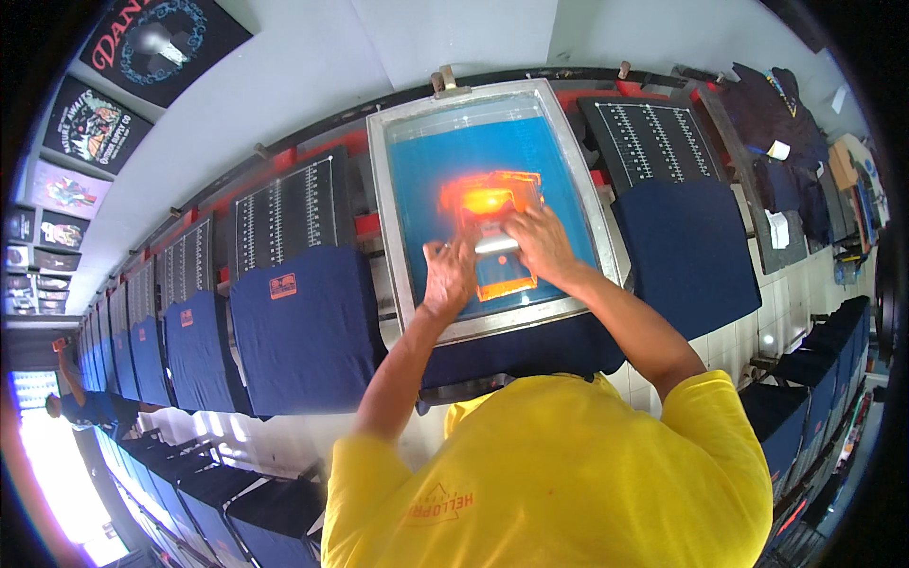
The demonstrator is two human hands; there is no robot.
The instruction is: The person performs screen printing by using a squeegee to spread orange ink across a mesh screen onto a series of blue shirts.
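Observation:
A screen-printing frame (507,321) with a pale metal rim lies in front of me, its blue mesh (445,147) facing up. Near the middle of the mesh, my left hand (451,273) and my right hand (540,241) grip the two ends of a squeegee (497,245). Its pale lower face shows between them; the rest is partly under my fingers. Bright orange ink (489,200) glows just beyond the squeegee. An orange-edged printed area (507,288) shows nearer to me. Below the frame, dark blue cloth pokes out at the near edge.
To the left, a long row of black ruled boards (284,204) carries navy shirts (303,317), several with small orange prints. Another navy shirt (686,251) covers the board on my right. Dark garments (781,123) lie on a far-right stand. A person (104,407) stands far left.

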